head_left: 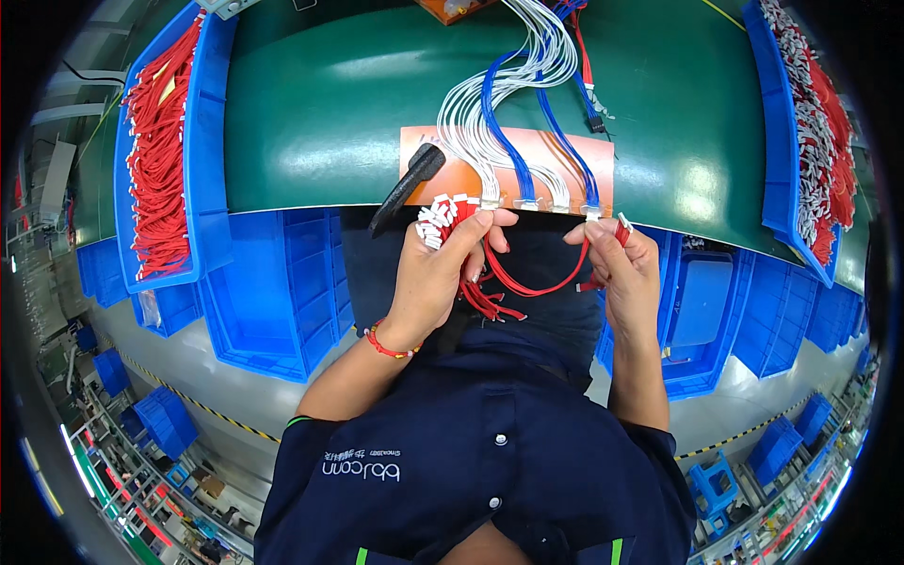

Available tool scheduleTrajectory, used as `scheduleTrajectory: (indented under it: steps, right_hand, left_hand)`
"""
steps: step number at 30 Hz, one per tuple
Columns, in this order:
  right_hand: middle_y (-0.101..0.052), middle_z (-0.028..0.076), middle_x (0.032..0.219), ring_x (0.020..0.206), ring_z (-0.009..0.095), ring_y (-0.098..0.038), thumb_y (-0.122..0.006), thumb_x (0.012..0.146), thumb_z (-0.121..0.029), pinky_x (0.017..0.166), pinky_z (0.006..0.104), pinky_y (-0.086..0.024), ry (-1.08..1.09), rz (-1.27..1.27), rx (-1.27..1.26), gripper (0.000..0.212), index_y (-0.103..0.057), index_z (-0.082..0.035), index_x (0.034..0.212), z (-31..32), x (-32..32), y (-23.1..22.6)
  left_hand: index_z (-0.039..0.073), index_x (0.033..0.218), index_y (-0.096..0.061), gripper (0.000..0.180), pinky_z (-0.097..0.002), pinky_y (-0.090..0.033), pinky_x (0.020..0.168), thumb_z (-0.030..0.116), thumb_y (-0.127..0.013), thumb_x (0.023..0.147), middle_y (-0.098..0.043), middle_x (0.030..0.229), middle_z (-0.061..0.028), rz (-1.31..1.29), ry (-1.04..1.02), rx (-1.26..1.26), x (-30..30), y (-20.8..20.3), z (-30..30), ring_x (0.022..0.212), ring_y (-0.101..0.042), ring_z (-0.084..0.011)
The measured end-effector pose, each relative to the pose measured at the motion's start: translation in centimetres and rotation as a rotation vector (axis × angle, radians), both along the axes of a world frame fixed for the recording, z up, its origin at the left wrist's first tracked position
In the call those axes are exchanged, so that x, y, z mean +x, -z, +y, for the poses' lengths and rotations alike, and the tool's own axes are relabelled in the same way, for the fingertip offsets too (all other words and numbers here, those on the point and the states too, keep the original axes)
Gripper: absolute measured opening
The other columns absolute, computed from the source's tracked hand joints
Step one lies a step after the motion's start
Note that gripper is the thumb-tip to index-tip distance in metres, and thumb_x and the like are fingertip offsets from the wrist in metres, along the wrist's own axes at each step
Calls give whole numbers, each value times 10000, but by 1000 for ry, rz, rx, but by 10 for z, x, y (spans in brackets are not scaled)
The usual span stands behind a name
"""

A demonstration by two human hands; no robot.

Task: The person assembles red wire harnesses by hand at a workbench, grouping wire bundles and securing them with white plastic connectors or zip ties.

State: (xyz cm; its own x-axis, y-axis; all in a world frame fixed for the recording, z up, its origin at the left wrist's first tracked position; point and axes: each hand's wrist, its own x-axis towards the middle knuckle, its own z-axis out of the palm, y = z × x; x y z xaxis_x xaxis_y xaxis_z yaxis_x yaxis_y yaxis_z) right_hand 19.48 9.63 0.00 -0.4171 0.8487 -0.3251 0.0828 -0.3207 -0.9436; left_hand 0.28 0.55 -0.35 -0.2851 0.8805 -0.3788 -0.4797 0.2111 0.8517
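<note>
Two bare hands work at the near edge of the green table (330, 122), centre of the frame. Left hand (438, 273) is closed around a bunch of short red wires (443, 218) with white plug ends; the plug ends fan out above the thumb and forefinger, and the loose tails hang below the palm. A red cord bracelet (384, 343) sits on that wrist. Right hand (626, 268) is closed in a pinch, thumb and forefinger gripping one end of a single red wire (537, 285), which loops down and across to the left hand.

Just above the fingers, an orange board (419, 155) lies on the table edge, carrying a row of small white connectors (541, 203) fed by white and blue wires (508, 94) that run toward the top of the frame. One black tool handle (405, 186) rests on the board's left corner, close to the left hand.

Blue trays stand at both sides: upper left tray (212, 141) holds red wires, upper right tray (777, 141) holds red and white wires.
</note>
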Motion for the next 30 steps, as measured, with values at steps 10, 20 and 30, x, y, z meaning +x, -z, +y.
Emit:
scheduleTrajectory:
  steps: [10,20,30]
  right_hand:
    - [-334,-94,545,466,1,-248,-546,972,-185,442,194,-180,89,117,-134,278,-691,51,992,-6,-4,2]
    - [-322,-115,577,485,-13,-240,-537,991,-227,451,191,-165,-13,-61,-132,323,-669,51,1091,-2,7,-7]
    - [-377,-116,560,490,-13,-261,-563,980,-222,453,203,-174,-5,53,-126,279,-705,17,1013,-2,-3,2]
  left_hand:
    - [-39,1036,-680,262,-184,-347,487,170,-533,978,-623,729,-26,-20,14,-13,-1,-1,1,514,-428,-27]
    - [-18,1067,-670,286,-186,-368,518,209,-513,993,-631,752,-32,-45,63,-6,-1,-5,-2,555,-445,-29]
    - [-11,995,-683,284,-188,-351,519,232,-536,990,-543,601,13,-65,123,15,2,1,4,519,-415,-37]
